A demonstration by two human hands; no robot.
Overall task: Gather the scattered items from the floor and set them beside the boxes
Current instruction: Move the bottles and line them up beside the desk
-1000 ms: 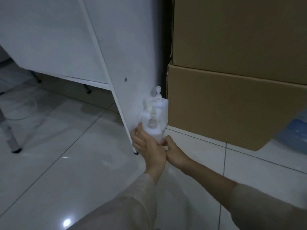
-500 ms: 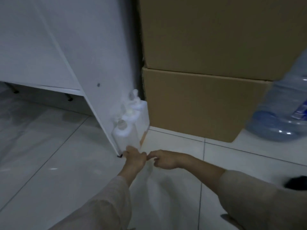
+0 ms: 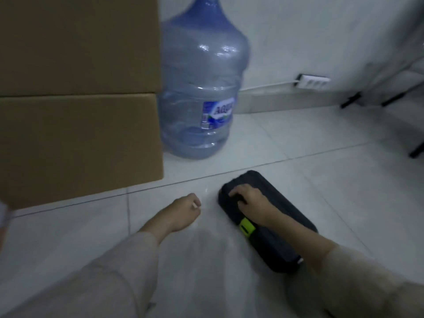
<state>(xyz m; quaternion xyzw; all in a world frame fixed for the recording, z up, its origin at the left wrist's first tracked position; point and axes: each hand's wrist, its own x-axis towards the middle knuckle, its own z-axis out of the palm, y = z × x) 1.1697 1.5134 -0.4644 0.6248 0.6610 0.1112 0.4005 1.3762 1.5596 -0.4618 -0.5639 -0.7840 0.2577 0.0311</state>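
Your right hand point(image 3: 249, 203) lies palm-down, fingers curled over something dark — forearm stretched forward, sleeve pushed back. Your left hand point(image 3: 183, 210) hovers just beside it — fingers loosely curled, holding nothing.

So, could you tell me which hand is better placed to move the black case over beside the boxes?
The right hand: it already rests on the black case, fingers curled over its far end. The left hand is loosely closed above bare floor, between the case and the boxes, holding nothing.
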